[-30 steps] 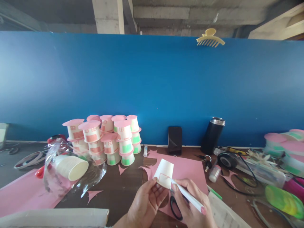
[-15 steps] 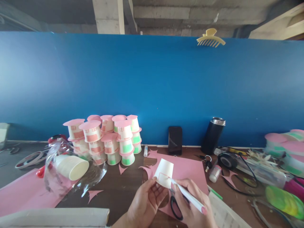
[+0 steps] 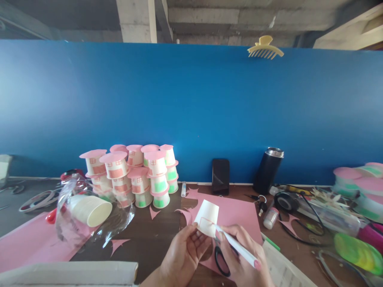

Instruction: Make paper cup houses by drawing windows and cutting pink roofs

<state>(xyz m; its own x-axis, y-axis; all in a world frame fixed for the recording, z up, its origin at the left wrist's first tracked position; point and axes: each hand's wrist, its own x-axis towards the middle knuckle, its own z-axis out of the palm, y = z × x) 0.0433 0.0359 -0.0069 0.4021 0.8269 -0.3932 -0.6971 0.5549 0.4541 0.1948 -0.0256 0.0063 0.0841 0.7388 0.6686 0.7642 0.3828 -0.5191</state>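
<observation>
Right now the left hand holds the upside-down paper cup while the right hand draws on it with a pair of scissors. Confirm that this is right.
Not quite. The head view shows the right hand holding a white pen, not scissors, with its tip on the paper cup that the left hand holds upside down. The scissors lie on the pink paper beneath the hands.

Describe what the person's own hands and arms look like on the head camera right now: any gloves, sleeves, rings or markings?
Both hands are bare: no gloves on the left hand or the right hand. No ring, watch or bracelet shows on either. The little of the wrists and forearms that is in view at the bottom edge is uncovered, with no sleeve reaching it. Fingernails look short and plain; finer marks are too blurred to tell.
</observation>
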